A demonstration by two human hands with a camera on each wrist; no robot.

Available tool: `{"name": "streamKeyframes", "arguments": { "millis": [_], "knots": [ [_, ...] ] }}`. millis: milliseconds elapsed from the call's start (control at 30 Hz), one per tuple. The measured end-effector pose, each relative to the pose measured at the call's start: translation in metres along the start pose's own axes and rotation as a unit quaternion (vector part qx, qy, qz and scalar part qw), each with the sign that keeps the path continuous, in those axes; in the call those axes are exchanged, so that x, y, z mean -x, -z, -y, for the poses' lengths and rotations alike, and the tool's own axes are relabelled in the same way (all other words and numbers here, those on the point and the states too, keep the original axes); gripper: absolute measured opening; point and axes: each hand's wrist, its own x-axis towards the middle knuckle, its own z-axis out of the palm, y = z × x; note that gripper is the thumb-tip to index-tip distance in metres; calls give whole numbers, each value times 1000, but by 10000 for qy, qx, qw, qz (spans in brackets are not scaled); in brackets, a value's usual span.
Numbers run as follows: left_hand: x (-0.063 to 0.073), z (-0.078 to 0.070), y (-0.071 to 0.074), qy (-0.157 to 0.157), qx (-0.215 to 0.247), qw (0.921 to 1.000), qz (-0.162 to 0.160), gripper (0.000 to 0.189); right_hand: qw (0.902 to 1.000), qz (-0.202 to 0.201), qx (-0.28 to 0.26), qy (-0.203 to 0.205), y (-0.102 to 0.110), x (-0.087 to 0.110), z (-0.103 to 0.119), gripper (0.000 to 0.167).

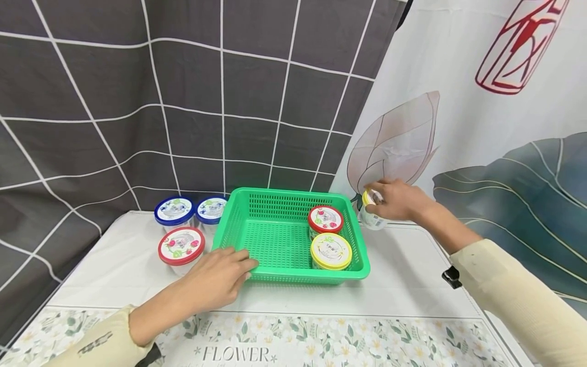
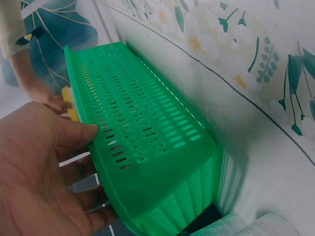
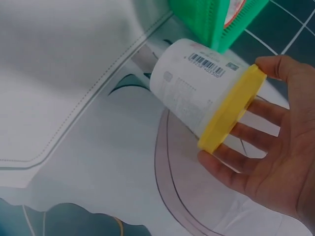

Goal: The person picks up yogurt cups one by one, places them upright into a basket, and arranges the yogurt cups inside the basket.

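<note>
My left hand (image 1: 220,278) grips the front left rim of a green plastic basket (image 1: 298,275), its thumb (image 2: 78,132) on the outer wall and its fingers over the rim. Beyond the basket's right end, my right hand (image 1: 400,200) holds a white tub (image 3: 189,83) by its yellow lid (image 3: 231,110). This tub leans over, its base towards the basket and a barcode showing on its side. Inside the basket, at the right, a red-lidded tub (image 1: 326,219) stands behind a yellow-lidded tub (image 1: 331,251).
Left of the basket stand two blue-lidded tubs (image 1: 175,210) and another tub with a red lid (image 1: 181,245), close together. A dark checked cloth (image 1: 192,92) hangs behind, with a white patterned one at the right. The table's cover (image 1: 293,303) has a floral front strip.
</note>
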Motion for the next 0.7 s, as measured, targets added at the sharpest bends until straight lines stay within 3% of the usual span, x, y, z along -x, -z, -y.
{"name": "streamKeyframes", "arguments": {
  "millis": [700],
  "knots": [
    [-1, 2, 0, 70, 32, 9999, 137, 19, 9998, -144, 128, -76, 25, -3, 8, 64]
  ]
}}
